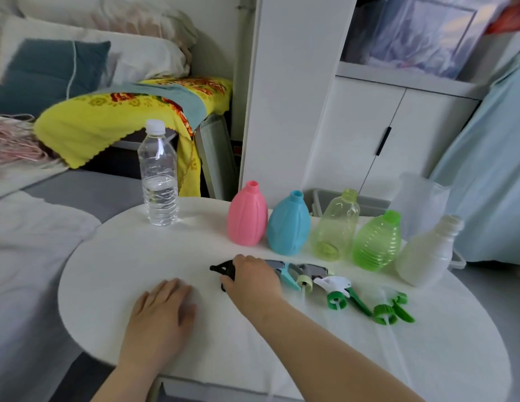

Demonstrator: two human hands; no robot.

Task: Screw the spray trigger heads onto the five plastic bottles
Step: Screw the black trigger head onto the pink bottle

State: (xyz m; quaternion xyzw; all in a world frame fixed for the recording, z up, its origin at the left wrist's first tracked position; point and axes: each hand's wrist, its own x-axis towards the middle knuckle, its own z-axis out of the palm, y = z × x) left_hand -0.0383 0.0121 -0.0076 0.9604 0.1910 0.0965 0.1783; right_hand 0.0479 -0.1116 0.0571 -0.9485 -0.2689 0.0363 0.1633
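Observation:
Several open plastic bottles stand in a row on the white table: pink, blue, clear yellow-green, ribbed green and white. In front of them lie spray trigger heads: a black one, a teal and grey one, a white and green one and a green one. My right hand covers the black trigger head with fingers curled on it. My left hand rests flat on the table, holding nothing.
A capped clear water bottle stands at the table's far left. A translucent jug sits behind the white bottle. A bed with a yellow blanket lies beyond, and a white cabinet stands behind the bottles.

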